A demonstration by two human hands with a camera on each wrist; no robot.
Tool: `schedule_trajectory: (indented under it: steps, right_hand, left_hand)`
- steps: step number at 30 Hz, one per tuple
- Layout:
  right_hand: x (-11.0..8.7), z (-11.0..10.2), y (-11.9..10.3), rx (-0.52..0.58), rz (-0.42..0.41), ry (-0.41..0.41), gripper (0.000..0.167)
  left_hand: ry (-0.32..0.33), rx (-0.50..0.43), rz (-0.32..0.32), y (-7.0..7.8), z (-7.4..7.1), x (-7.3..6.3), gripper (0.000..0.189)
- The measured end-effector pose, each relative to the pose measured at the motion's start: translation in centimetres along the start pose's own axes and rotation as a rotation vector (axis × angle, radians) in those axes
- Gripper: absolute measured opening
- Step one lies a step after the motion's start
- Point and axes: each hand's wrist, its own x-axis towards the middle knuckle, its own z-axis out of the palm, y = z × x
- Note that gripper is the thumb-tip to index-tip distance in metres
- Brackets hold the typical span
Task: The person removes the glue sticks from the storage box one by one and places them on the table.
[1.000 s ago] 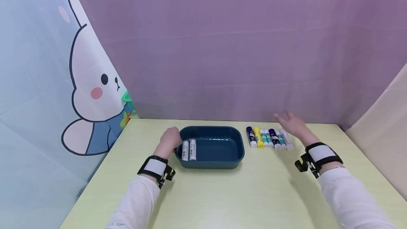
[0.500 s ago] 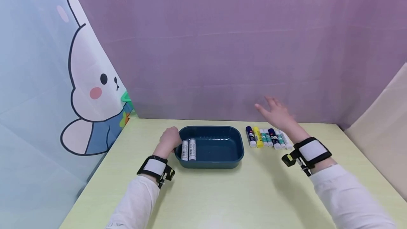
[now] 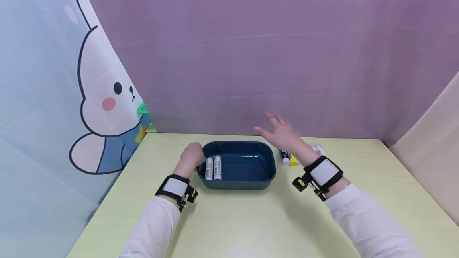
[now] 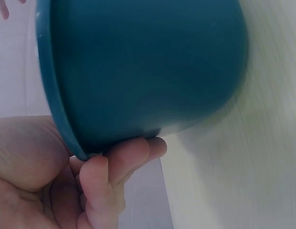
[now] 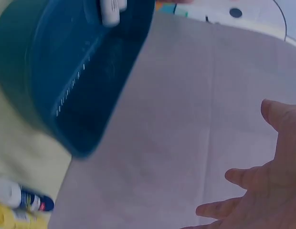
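My left hand (image 3: 192, 155) grips the left rim of a dark blue plastic tub (image 3: 236, 185). In the left wrist view its curled fingers (image 4: 129, 156) press the tub's outer wall, just below the rim. Two white glue sticks (image 3: 217, 168) lie side by side at the left end inside the tub. My right hand (image 3: 286, 136) is raised beyond the tub's right end, fingers spread, holding nothing. Partly hidden behind the right hand and wrist lies a row of glue sticks, with a dark blue glue stick (image 3: 284, 157) and a yellow glue stick (image 3: 293, 160) showing.
The tub and the row stand on a pale yellow-green table (image 3: 233, 222). A purple cloth (image 3: 251, 51) hangs along its back edge. At the left hangs a cloth with a rabbit print (image 3: 107, 102), and at the right a cream cloth (image 3: 430, 142).
My right hand has moved left from over the right end of the glue stick row to near the tub, its forearm now covering part of the row. The left hand and tub have stayed put.
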Motion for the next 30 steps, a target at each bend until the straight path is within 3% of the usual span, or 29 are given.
schedule_trajectory:
  steps: [20,30]
  right_hand:
    - [0.1,9.0,-4.6,0.014,-0.146,-0.077,0.078]
    - [0.6,12.5,-5.9,-0.019,-0.155,-0.155,0.080]
  left_hand:
    - [-0.004,0.009,0.001,0.0,-0.1,0.2,0.022]
    - [-0.002,0.001,-0.011,0.1,-0.3,0.1,0.021]
